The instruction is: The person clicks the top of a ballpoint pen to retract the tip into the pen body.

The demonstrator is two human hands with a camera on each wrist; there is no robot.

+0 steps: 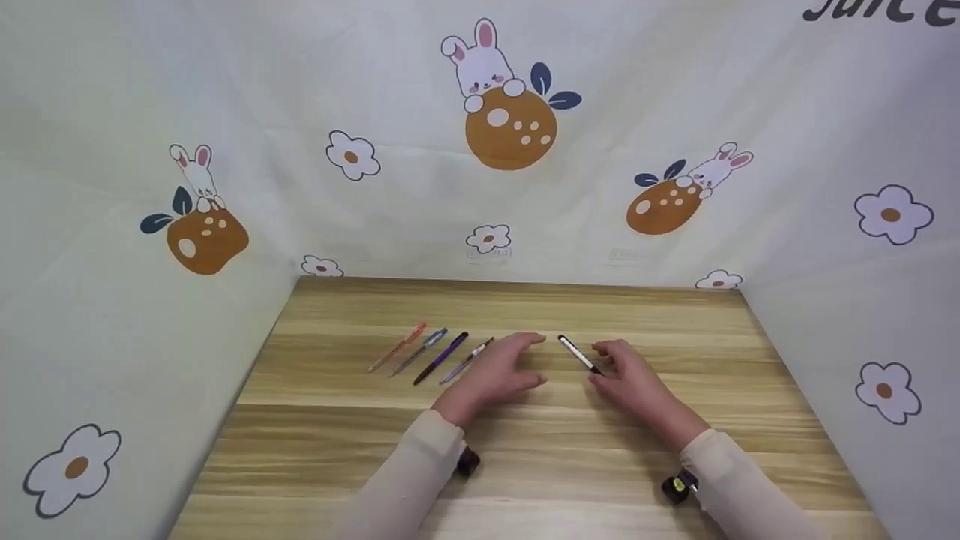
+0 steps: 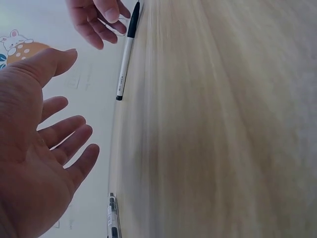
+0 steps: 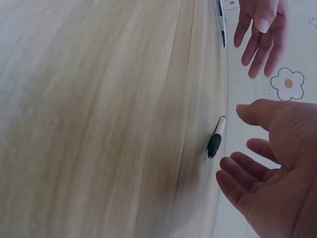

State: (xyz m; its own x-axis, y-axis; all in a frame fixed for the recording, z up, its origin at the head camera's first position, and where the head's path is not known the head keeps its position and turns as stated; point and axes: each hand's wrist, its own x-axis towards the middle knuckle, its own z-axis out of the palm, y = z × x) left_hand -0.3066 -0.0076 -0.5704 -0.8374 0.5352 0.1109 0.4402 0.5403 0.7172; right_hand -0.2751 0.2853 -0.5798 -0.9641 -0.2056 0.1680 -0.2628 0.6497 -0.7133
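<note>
A white pen with black ends (image 1: 576,352) lies slanted on the wooden table, between the two hands in the head view. My right hand (image 1: 626,379) is just to the right of it, thumb and fingers spread apart; the right wrist view shows no grip on the pen (image 3: 218,136). To the pen's left, my left hand (image 1: 499,375) holds nothing, its fingers and thumb parted. Beside that hand's outer edge lies a clear pen (image 1: 466,361), partly covered by the hand. Further left are a purple pen (image 1: 442,358), a blue-topped clear pen (image 1: 420,351) and an orange pen (image 1: 397,347).
The wooden table (image 1: 337,442) meets a pale fabric backdrop (image 1: 405,217) at the back and both sides, printed with rabbits, oranges and flowers. Small dark wrist cameras sit at the left cuff (image 1: 468,460) and the right cuff (image 1: 677,487).
</note>
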